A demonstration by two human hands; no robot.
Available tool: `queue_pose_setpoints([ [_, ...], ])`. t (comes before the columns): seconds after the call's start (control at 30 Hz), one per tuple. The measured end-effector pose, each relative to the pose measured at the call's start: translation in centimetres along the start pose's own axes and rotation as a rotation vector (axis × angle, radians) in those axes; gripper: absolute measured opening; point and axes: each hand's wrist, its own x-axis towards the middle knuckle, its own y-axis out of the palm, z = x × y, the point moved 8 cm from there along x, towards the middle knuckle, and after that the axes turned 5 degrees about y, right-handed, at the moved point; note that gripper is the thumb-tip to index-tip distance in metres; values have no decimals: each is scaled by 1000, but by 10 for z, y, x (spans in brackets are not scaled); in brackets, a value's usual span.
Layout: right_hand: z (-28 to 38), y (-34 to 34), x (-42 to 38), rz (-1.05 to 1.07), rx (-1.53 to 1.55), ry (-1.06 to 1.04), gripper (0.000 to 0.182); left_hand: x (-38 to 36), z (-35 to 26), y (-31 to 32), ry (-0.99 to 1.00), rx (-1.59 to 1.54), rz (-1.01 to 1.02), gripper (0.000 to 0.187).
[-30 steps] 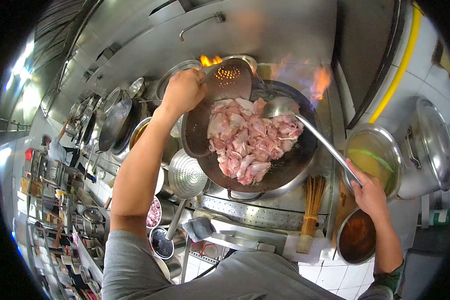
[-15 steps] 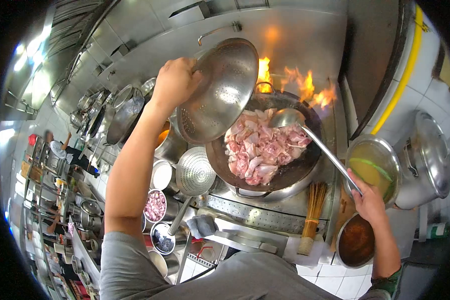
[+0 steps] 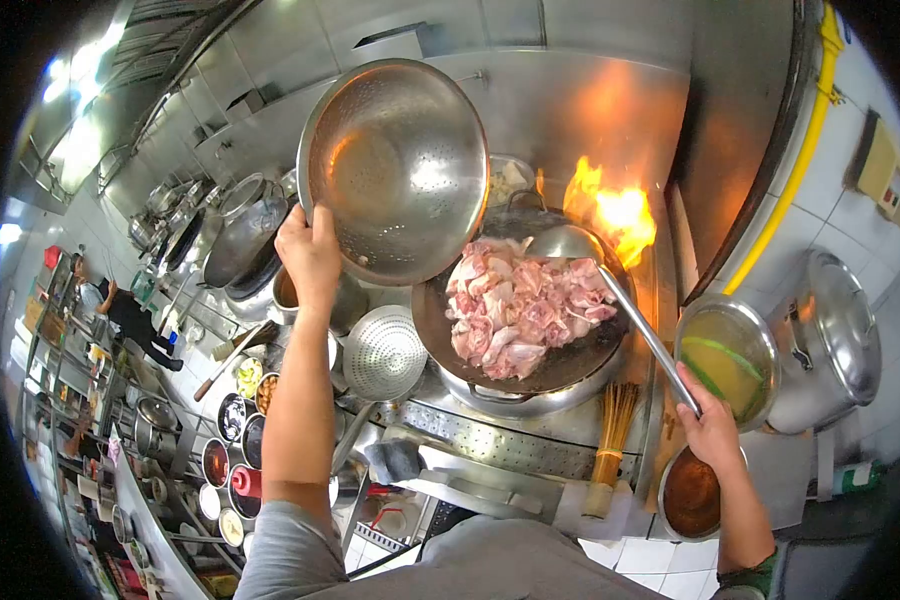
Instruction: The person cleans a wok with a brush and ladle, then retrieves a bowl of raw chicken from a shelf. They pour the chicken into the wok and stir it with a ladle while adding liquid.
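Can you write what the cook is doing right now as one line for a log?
left hand: holds colander up, empty | right hand: grips ladle resting on meat | wok: flames behind

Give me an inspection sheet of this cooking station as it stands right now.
Surface: steel range, perforated strip along its front edge.
Job's things: wok full of raw meat pieces; flames at its far rim; colander lifted clear, empty.
Clutter: skimmer left of the wok, bamboo brush, bowl of yellow liquid, bowl of red sauce, lidded pot, condiment tubs.
Grippers: left hand grips the colander rim; right hand grips the ladle, its bowl over the meat.
Cables: nothing seen.
Surroundings: steel backsplash; another person at far left.
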Motion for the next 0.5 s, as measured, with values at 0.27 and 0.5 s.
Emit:
queue_pose_setpoints([
  [0.27, -25, -45, -2, -277, -24, 96, 66, -35, 52, 35, -363, -437, -222, 19],
  [0.5, -114, -71, -11, -348, -472, 322, 71, -102, 54, 98, -973, -1002, -294, 17],
])
